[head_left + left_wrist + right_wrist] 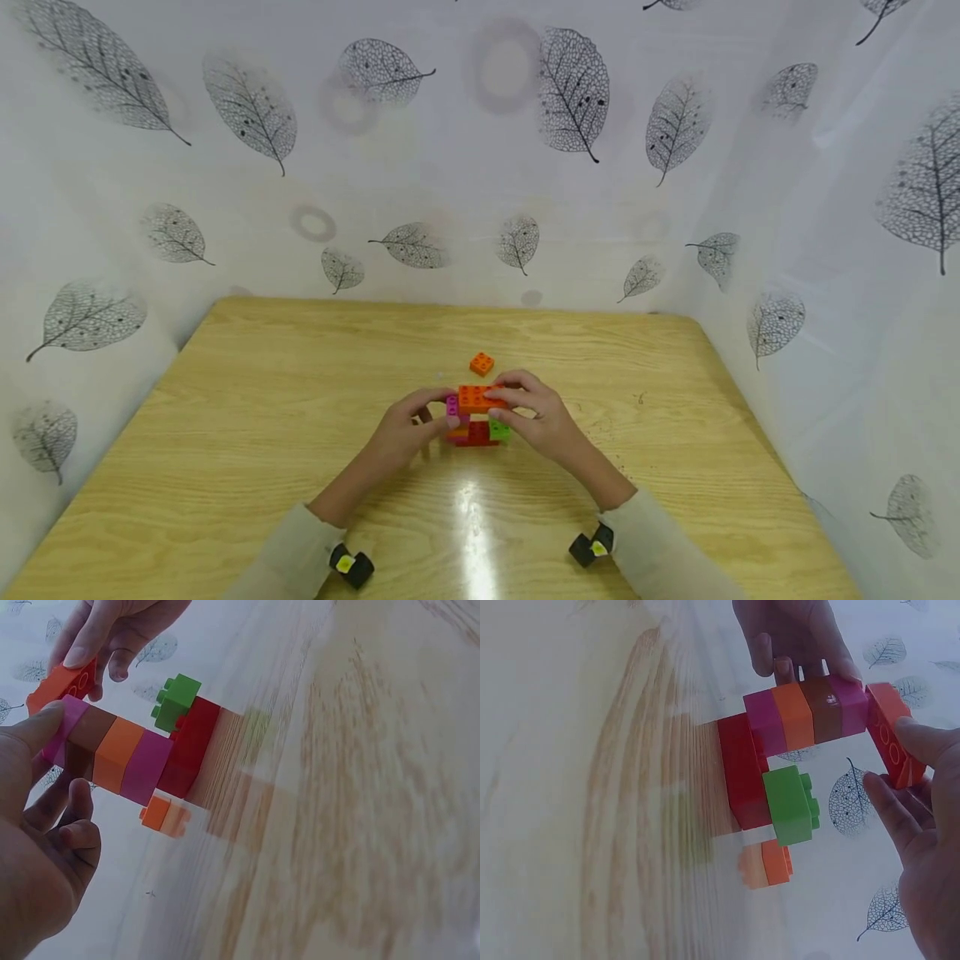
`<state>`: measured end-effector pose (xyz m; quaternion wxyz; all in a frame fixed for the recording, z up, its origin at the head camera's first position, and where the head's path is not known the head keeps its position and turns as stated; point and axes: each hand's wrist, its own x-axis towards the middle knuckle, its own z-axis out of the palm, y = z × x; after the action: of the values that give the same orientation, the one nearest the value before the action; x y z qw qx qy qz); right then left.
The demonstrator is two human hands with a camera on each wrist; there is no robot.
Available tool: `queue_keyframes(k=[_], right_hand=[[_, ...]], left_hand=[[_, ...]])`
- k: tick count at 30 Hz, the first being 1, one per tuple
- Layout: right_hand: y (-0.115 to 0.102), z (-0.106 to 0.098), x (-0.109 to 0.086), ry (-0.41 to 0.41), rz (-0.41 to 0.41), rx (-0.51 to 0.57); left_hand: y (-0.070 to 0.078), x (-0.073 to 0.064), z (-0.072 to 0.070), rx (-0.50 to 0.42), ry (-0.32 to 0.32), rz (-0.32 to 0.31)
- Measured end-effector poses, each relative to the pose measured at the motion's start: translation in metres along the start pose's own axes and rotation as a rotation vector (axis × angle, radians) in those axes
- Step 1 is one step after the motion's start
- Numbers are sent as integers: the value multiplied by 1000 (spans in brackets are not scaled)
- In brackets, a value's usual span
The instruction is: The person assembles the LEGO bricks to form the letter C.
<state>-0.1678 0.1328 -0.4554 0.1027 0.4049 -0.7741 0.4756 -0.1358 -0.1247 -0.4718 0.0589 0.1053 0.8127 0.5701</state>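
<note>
Left fingers (pixel 761 656) tight on the top magenta brick (pixel 850 709), right fingers (pixel 892 810) firm round the long orange brick (pixel 472 400)!

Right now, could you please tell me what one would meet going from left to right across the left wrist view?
Left hand, upper magenta brick, brown brick, stacked orange brick, lower magenta brick, red brick, then the wooden tabletop.

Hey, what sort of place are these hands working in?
Probably a makeshift filming corner, though I can't be sure: pale leaf-print sheets hang behind and on both sides of a wooden table, and small black devices sit at both cuffs.
</note>
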Motion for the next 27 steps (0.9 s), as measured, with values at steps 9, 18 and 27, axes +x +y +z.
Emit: queue_keyframes(k=[9, 18, 27], right_hand=[[0, -4, 2, -43, -97, -113], [-4, -3, 6, -42, -236, -257], [-11, -5, 9, -39, -304, -333]], left_hand=[[0, 1, 0, -2, -18, 5], [2, 0, 0, 15, -17, 2], [2, -1, 0, 3, -20, 14]])
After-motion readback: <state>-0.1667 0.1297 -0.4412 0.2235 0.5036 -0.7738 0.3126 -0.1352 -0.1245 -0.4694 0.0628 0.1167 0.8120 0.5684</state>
